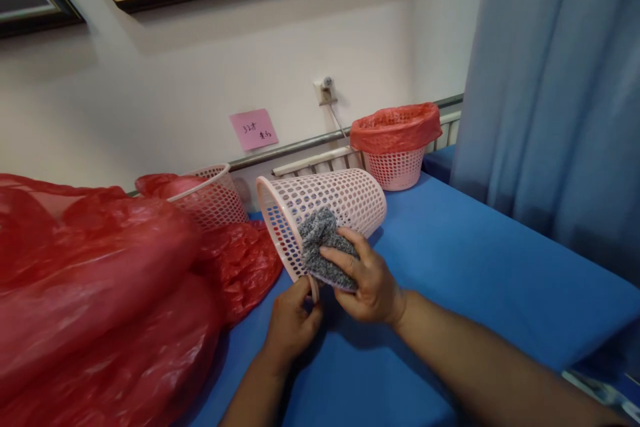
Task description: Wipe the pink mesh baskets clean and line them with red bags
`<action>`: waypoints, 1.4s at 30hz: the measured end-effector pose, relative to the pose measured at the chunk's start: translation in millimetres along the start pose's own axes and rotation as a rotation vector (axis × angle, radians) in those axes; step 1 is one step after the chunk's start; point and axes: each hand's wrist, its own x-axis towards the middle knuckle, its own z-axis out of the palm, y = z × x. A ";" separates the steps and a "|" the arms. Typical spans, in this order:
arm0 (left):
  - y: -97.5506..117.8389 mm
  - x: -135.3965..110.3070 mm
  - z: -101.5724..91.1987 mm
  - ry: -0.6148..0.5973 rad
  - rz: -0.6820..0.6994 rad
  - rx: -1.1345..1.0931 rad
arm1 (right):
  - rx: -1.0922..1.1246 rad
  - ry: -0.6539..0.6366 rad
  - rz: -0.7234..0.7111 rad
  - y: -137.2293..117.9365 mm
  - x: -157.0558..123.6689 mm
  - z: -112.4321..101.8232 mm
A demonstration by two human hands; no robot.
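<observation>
Plastic bags point(115, 307) lie left of the middle basket point(334, 192), curtain point(555, 93) right.

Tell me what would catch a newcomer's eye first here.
Probably the heap of glossy red plastic bags filling the left side. Next comes the pink perforated wastebasket tipped on its side mid-picture, the left hand holding its rim and the right hand pressing a gray cloth to its wall. Behind it to the right, a second wastebasket stands upright, a red plastic liner folded over its rim.

A blue curtain point(555, 93) hangs beside the pale wall point(190, 80)
</observation>
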 end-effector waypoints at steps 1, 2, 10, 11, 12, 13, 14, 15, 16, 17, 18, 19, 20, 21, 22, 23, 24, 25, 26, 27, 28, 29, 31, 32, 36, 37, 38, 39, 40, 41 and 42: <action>-1.1 0.2 -0.5 -0.014 -0.006 0.015 | -0.022 0.021 0.040 5.1 0.3 -1.4; -1.9 0.5 -0.7 -0.029 -0.010 0.044 | -0.064 0.072 0.138 15.9 1.6 -3.5; -1.4 3.6 -2.9 -0.034 -0.038 0.147 | -0.169 0.400 0.713 78.5 16.5 -18.1; -0.2 3.5 -3.9 -0.033 -0.042 0.154 | -0.144 0.344 0.586 65.8 15.5 -16.7; 1.2 3.0 -4.8 -0.037 -0.045 0.156 | -0.114 0.271 0.436 50.6 13.8 -14.7; 2.6 2.1 -5.6 -0.046 -0.043 0.150 | -0.077 0.170 0.288 35.0 11.6 -12.6; 3.9 0.9 -6.3 -0.046 -0.035 0.135 | -0.039 0.090 0.172 20.6 9.3 -10.5; 4.9 -0.7 -6.5 -0.027 -0.023 0.108 | 0.000 0.024 0.087 8.6 7.3 -8.7; 5.4 -2.6 -6.4 0.018 -0.011 0.073 | 0.036 -0.020 0.034 -0.3 5.6 -7.4; 5.4 -4.8 -5.9 0.095 0.001 0.031 | 0.067 -0.042 0.005 -6.1 4.5 -6.5; 5.0 -6.9 -5.2 0.193 0.011 -0.017 | 0.092 -0.055 -0.008 -9.2 4.0 -6.2; 4.1 -8.8 -4.2 0.293 0.018 -0.064 | 0.108 -0.065 -0.017 -10.4 3.8 -6.1; 3.2 -10.3 -3.3 0.378 0.019 -0.102 | 0.112 -0.072 -0.024 -10.4 3.9 -6.3; 2.3 -11.3 -2.5 0.433 0.015 -0.129 | 0.106 -0.074 -0.028 -9.9 4.1 -6.5; 1.6 -11.8 -2.1 0.459 0.010 -0.144 | 0.095 -0.072 -0.025 -9.1 4.2 -6.7; 1.2 -11.8 -2.0 0.466 0.005 -0.148 | 0.080 -0.070 -0.020 -7.9 4.2 -6.6; 1.0 -11.5 -2.3 0.461 0.001 -0.144 | 0.066 -0.068 -0.016 -5.9 4.1 -6.3; 1.1 -11.0 -3.0 0.454 0.001 -0.137 | 0.055 -0.062 -0.010 -2.4 4.0 -5.9; 1.3 -10.6 -3.8 0.452 0.008 -0.130 | 0.046 -0.048 0.008 3.0 4.1 -5.6; 1.5 -10.3 -4.7 0.453 0.021 -0.121 | 0.033 -0.015 0.044 10.8 4.6 -5.4; 1.5 -10.3 -5.5 0.451 0.039 -0.107 | 0.013 0.044 0.106 21.1 5.3 -5.6; 1.5 -10.5 -6.2 0.444 0.063 -0.089 | -0.016 0.128 0.198 33.3 6.5 -6.2; 1.5 -11.5 -6.8 0.415 0.122 -0.041 | -0.085 0.326 0.436 59.3 9.4 -8.2; 1.8 -12.1 -6.8 0.397 0.150 -0.016 | -0.113 0.408 0.546 70.1 10.9 -9.4; 5.4 -12.8 -6.0 0.365 0.219 0.046 | -0.142 0.412 0.583 70.6 11.4 -9.0; 6.7 -12.5 -6.1 0.361 0.224 0.051 | -0.125 0.340 0.486 58.8 9.7 -7.3; 7.9 -12.2 -6.2 0.358 0.226 0.052 | -0.096 0.257 0.368 43.8 7.3 -5.3; 9.0 -11.8 -6.5 0.352 0.228 0.052 | -0.054 0.169 0.246 27.2 4.5 -3.1; 9.8 -11.5 -6.8 0.344 0.235 0.048 | -0.005 0.088 0.136 11.0 1.6 -1.1; 10.3 -11.1 -7.1 0.338 0.249 0.043 | 0.046 0.024 0.048 -3.2 -0.9 0.6; 10.5 -10.9 -7.3 0.329 0.265 0.038 | 0.092 -0.020 -0.012 -13.5 -2.9 1.7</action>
